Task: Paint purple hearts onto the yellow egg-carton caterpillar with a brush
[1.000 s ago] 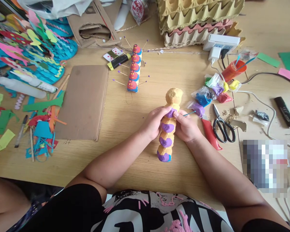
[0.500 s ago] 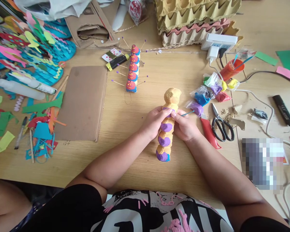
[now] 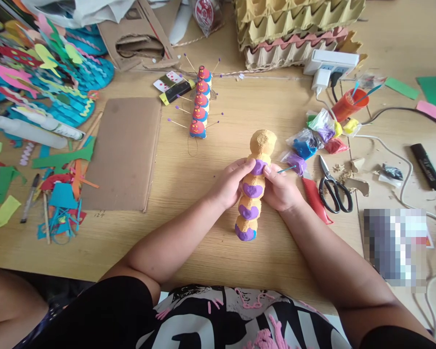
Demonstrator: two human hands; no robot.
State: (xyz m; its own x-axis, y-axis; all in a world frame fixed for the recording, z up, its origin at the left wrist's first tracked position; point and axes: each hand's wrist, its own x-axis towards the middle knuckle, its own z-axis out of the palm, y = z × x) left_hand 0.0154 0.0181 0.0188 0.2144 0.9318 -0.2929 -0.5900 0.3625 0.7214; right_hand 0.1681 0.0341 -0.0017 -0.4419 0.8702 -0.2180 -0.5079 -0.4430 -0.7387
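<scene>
Between both hands is a yellow egg-carton strip (image 3: 252, 203) of several bumps, with purple clay patches on all but the far bump and a bit of blue at the near end. My left hand (image 3: 233, 182) grips its left side, thumb on the upper purple clay patch (image 3: 259, 167). My right hand (image 3: 280, 189) closes on the right side, its thumb at that patch's right edge. A thin blue stick (image 3: 286, 169) pokes out from the right hand; its other end is hidden. Farther back stands a finished-looking red and blue egg-carton caterpillar (image 3: 200, 107) with purple-tipped sticks.
Bags of coloured clay (image 3: 305, 145), scissors (image 3: 332, 186) and a red-handled tool (image 3: 315, 201) lie right of my hands. An orange cup (image 3: 349, 107) and a power strip (image 3: 330, 63) stand behind. At left are a cardboard sheet (image 3: 121, 155) and paper scraps (image 3: 63, 194). Egg trays (image 3: 294, 29) are stacked at back.
The strip's far end has shifted slightly right and away from me. My thumbs have spread apart, uncovering the upper purple patch.
</scene>
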